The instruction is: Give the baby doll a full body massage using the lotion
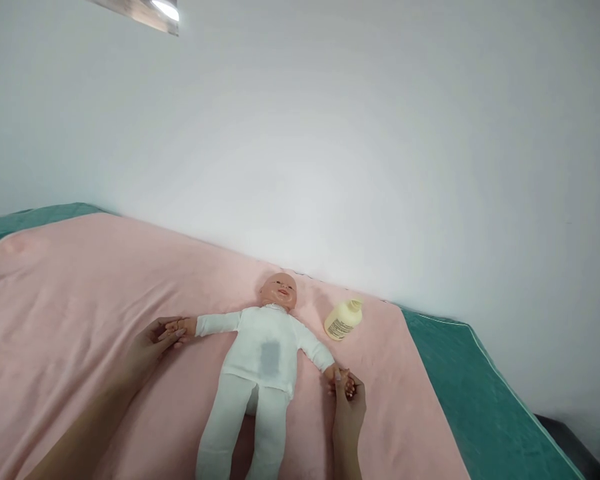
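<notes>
A baby doll (265, 343) in a white top and white trousers lies on its back on a pink sheet (90, 280), its arms spread wide. My left hand (153, 348) pinches the doll's hand at the left, between thumb and fingers. At the right, my right hand (349, 393) grips the doll's other hand in the same manner. A pale yellow bottle (343, 320) with a printed label stands on the sheet beside the doll's head and shoulder, above my right hand. The doll's feet are cut off by the bottom edge.
Green cover (445, 360) shows past the sheet at the right and at the far left. Behind the bed rises a plain pale wall (300, 133). A bright light (166, 9) is at the upper left, and something dark (575, 443) sits at the lower right.
</notes>
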The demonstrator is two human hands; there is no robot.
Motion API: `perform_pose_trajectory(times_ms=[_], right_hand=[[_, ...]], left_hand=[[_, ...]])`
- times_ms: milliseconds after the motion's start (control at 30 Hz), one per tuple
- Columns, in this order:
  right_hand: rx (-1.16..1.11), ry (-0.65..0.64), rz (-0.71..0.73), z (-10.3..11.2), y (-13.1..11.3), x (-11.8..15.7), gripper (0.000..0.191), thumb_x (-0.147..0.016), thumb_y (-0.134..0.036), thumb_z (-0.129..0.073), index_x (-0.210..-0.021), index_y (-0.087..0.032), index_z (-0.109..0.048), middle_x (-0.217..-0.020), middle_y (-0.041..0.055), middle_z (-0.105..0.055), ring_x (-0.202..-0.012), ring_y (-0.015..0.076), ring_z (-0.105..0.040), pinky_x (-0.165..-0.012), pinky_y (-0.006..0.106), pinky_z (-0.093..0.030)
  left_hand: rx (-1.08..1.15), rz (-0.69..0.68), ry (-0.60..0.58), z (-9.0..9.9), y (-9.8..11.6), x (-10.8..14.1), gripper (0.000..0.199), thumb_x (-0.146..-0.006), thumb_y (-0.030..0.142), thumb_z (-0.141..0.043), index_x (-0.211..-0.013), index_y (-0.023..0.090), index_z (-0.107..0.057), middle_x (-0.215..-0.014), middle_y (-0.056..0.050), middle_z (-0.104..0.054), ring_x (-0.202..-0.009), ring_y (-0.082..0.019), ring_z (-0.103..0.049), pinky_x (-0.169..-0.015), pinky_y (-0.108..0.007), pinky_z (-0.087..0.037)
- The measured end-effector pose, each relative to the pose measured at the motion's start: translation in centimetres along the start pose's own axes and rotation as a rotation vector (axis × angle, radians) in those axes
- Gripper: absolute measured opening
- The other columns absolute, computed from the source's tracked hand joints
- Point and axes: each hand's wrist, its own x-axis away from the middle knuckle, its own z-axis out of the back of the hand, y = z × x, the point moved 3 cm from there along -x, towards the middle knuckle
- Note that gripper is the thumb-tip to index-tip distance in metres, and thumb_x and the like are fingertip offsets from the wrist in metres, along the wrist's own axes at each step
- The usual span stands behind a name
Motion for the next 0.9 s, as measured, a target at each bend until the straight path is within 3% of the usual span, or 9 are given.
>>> perform_pose_trajectory(times_ms=[167, 400, 600, 767, 900], right_hand=[[-0.042, 0.004, -0.093, -0.2, 0.7, -0.1, 0.043, -0.079, -0.06, -0.061, -0.082, -0.018, -0.055, -0.069, -0.0001, -0.061, -0.061, 0.0154, -0.056, -0.054, 0.027, -0.045], [0.024, 0.023, -0.069, 0.0, 2.1, -0.8, 0.053, -0.082, -0.069, -0.049, -0.088, -0.017, -0.057, -0.073, 0.0029, -0.064, -0.063, 0.0174, -0.06, -0.058, 0.03, -0.048], [-0.008, 0.097, -0.037, -0.2, 1.9, -0.8, 0.047, -0.088, -0.061, -0.047, -0.1, -0.018, -0.06, -0.086, 0.0068, -0.067, -0.069, 0.0201, -0.063, -0.061, 0.034, -0.052], [-0.014, 0.121, 0.044, -1.8, 0.3, -0.9, 0.031, -0.093, -0.039, -0.055, -0.116, -0.018, -0.057, -0.114, 0.0073, -0.06, -0.094, 0.0181, -0.062, -0.08, 0.037, -0.054], [-0.013, 0.103, 0.066, -3.0, -0.6, -1.2, 0.03, -0.094, -0.039, -0.054, -0.116, -0.021, -0.058, -0.12, 0.0073, -0.058, -0.101, 0.0211, -0.059, -0.083, 0.039, -0.054]], left_hand=[[0.053, 0.037, -0.024, 0.2, -1.0, -0.4, 0.045, -0.066, 0.049, -0.078, -0.096, 0.018, -0.065, -0.079, -0.005, -0.07, -0.07, -0.019, -0.067, -0.062, -0.024, -0.054], [0.073, 0.026, 0.0, 0.1, -0.8, -0.2, 0.049, -0.066, 0.06, -0.074, -0.092, 0.019, -0.066, -0.073, -0.002, -0.068, -0.063, -0.017, -0.062, -0.053, -0.022, -0.05], [0.043, 0.037, -0.001, 0.1, -0.6, -0.2, 0.056, -0.072, 0.066, -0.065, -0.101, 0.019, -0.064, -0.088, -0.007, -0.071, -0.075, -0.022, -0.066, -0.06, -0.025, -0.053], [-0.015, 0.019, 0.01, 0.6, -1.1, -0.7, 0.056, -0.071, 0.063, -0.067, -0.107, 0.02, -0.065, -0.101, -0.01, -0.072, -0.09, -0.026, -0.068, -0.07, -0.028, -0.056], [-0.066, -0.006, 0.007, 0.8, -1.3, -1.0, 0.053, -0.069, 0.058, -0.071, -0.106, 0.02, -0.066, -0.104, -0.01, -0.072, -0.098, -0.028, -0.067, -0.076, -0.029, -0.056]])
